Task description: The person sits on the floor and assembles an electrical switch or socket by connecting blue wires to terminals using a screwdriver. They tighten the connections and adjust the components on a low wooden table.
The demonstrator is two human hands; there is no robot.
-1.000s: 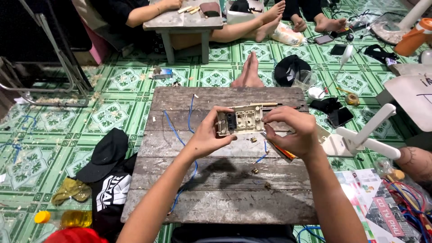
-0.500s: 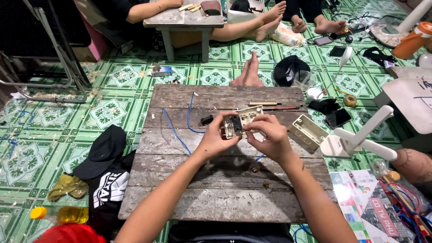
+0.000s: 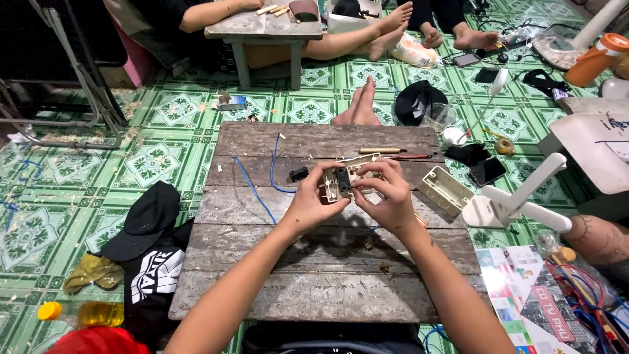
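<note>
Both hands up over the middle of a weathered wooden table (image 3: 327, 275), working one small part together. Left hand (image 3: 313, 200) wrapped around the left end of a cream plastic switch frame (image 3: 350, 176), thumb and fingers closed snug on it. Right hand (image 3: 388, 193) pinching the frame's right side, fingertips curled in tight, nothing loose in that grip. Frame held just above the boards, not resting on them, with a dark switch module (image 3: 341, 180) sitting in its face between the two thumbs.

Around it: blue wire (image 3: 252, 187) trailing across the left part of the tabletop, a small black piece (image 3: 299, 174) lying just left of the left hand. Pencil-like stick (image 3: 380, 151) and a thin red-handled tool (image 3: 413, 157) lying near the far edge. Open cream back box (image 3: 445, 191) hanging off the right edge, well clear of the hands. Black cap (image 3: 145, 219) on the green patterned floor to the left. Someone else's bare feet (image 3: 359, 105) just past the far edge.
</note>
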